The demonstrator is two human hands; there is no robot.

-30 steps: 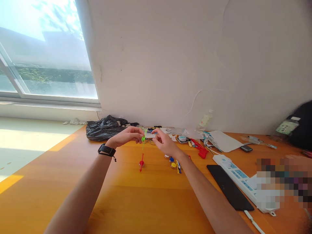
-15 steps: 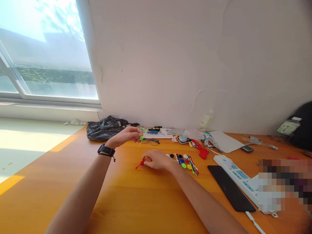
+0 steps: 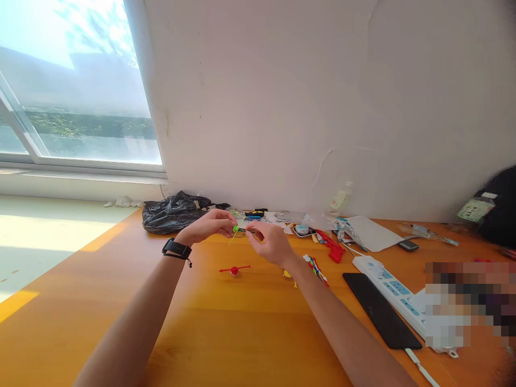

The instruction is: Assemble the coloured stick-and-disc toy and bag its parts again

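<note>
Holds a green spinner (image 3: 236, 229) off the table (image 3: 201, 328), at the very fingertips of the left hand (image 3: 212, 223), with the round hub at the three o'clock end of the pinch and the thin stick slanted across it from one o'clock to seven. Pinches narrowly there, with almost no gap left around the hub's edge and the other fingers loosely bent; cannot tell the thumb's exact spot. Has the right hand (image 3: 272, 242) between three and four o'clock of the green spinner, half curled, thumb and forefinger parted, with nothing visible in hold; points the forefinger just beside the stick, cannot tell touching or not. Wears a black watch (image 3: 176, 248) between eight and nine o'clock, on the left wrist. Has a red spinner (image 3: 234, 271) resting on the table at six o'clock, stick laid nearly from nine to three. Partly covers a yellow disc (image 3: 287, 274) with the right wrist, between four and five, near some coloured sticks (image 3: 316, 270) at four. Farther out, faces a red toy gun (image 3: 334, 250) just past three, a white power strip (image 3: 397, 288) before four, a black slab (image 3: 381, 310) at four and a black plastic bag (image 3: 173, 214) just past nine.
</note>
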